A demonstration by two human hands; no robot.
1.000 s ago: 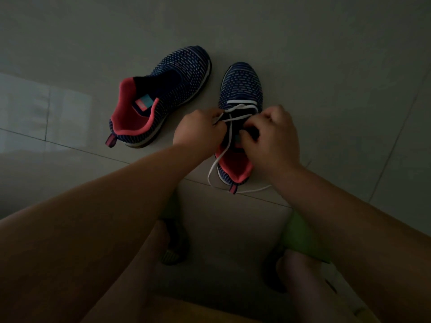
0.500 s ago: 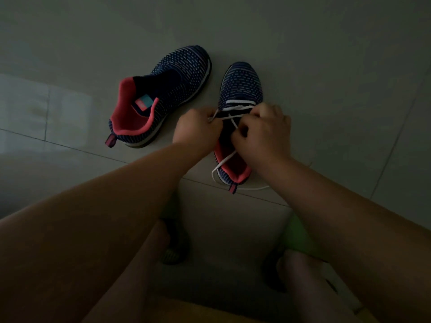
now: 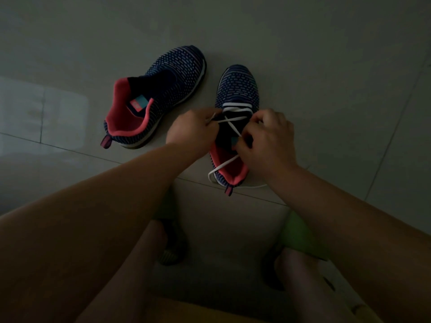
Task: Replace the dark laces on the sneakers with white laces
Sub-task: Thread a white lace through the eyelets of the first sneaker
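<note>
Two navy knit sneakers with pink lining stand on the tiled floor. The left sneaker [image 3: 161,89] has no lace that I can see and lies angled, toe to the upper right. The right sneaker [image 3: 235,89] carries a white lace [image 3: 234,120] across its lower eyelets, crossing over the dark tongue. My left hand [image 3: 191,130] pinches one lace strand at the shoe's left side. My right hand [image 3: 265,141] pinches the other strand over the tongue. A loose lace end [image 3: 218,170] trails past the heel onto the floor.
My knees and lower legs [image 3: 151,243] fill the lower part of the view, with my own dark shoes [image 3: 172,250] beneath them. A grout line [image 3: 70,150] crosses the grey floor tiles. The scene is dim.
Both hands have drawn slightly apart, exposing the crossed white lace over the tongue. The left hand now pulls its strand taut to the left.
</note>
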